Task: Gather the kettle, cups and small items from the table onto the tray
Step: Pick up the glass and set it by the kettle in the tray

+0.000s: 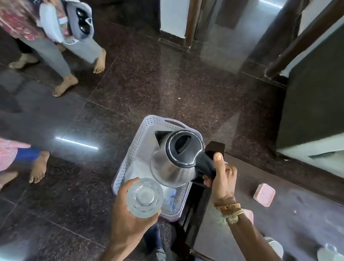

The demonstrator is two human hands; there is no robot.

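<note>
A steel kettle (172,161) with a black lid hangs over the pale perforated tray (139,140), which sits on the dark floor beside the table. My right hand (223,175) grips the kettle's black handle. My left hand (131,215) holds a clear drinking glass (144,197) above the tray's near end. A small pink lidded box (264,194) lies on the table (296,218). Several white cups (329,260) stand near the table's right front corner, blurred.
Two other people stand barefoot on the polished floor at the left, one (41,27) far, one (10,163) near. A dark cabinet (322,90) stands behind the table at the right. A door frame (193,14) rises at the back.
</note>
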